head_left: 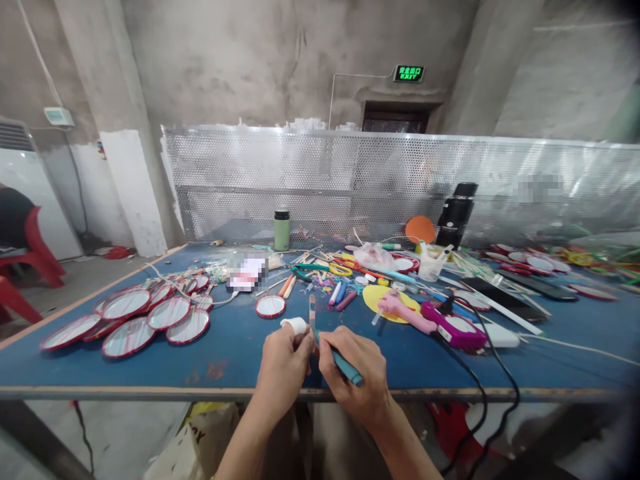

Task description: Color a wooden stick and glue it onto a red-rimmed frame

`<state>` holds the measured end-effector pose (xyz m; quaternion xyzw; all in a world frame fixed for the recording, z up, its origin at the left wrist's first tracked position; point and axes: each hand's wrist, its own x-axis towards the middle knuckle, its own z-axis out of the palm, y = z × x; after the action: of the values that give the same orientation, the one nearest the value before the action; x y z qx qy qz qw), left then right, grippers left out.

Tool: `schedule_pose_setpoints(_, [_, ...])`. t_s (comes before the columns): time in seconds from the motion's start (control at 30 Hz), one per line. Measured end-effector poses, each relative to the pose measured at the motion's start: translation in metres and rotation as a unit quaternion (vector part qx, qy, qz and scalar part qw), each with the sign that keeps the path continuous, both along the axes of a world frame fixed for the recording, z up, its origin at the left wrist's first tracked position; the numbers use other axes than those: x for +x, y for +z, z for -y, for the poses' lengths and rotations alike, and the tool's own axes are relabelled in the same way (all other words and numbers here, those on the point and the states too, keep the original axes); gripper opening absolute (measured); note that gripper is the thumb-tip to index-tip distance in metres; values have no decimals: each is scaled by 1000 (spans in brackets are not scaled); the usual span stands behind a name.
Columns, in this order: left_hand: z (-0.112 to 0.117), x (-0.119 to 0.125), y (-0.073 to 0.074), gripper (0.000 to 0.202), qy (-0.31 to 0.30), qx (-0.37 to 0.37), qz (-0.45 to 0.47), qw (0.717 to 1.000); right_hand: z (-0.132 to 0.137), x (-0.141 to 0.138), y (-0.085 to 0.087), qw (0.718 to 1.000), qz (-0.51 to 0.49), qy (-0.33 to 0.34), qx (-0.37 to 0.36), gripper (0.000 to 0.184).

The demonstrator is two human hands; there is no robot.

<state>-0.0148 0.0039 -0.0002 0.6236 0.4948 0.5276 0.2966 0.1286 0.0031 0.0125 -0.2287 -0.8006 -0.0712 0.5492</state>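
Observation:
My right hand (353, 370) is closed round a teal marker pen (347, 368), held like a pencil with its tip toward the left hand. My left hand (286, 360) pinches the lower part of a thin flat wooden stick (313, 310), which stands upright with brownish and pale bands on it. A white wrap (295, 325) covers one fingertip of that hand. The two hands are close together over the table's front edge. The pen's tip is at or near the stick, but I cannot make out whether they touch. Just beyond lies a small round red-rimmed disc (271, 306).
Several red-rimmed discs (126, 305) are heaped on the left of the blue table (235, 360). Ahead lie markers (346, 300), scissors (340, 269) and a phone (249, 272). To the right are a purple device (453, 327) with black cables and a black flask (456, 217).

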Motion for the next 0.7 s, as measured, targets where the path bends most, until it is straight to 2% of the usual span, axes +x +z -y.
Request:
schedule_pose_setpoints(0.4, [0, 0, 0, 28, 4, -2, 8, 1000, 0, 0, -2, 1000, -1, 0, 5, 10])
schedule_pose_setpoints(0.7, [2, 0, 3, 31, 1, 1, -2, 1000, -1, -1, -3, 999, -19, -31, 25, 11])
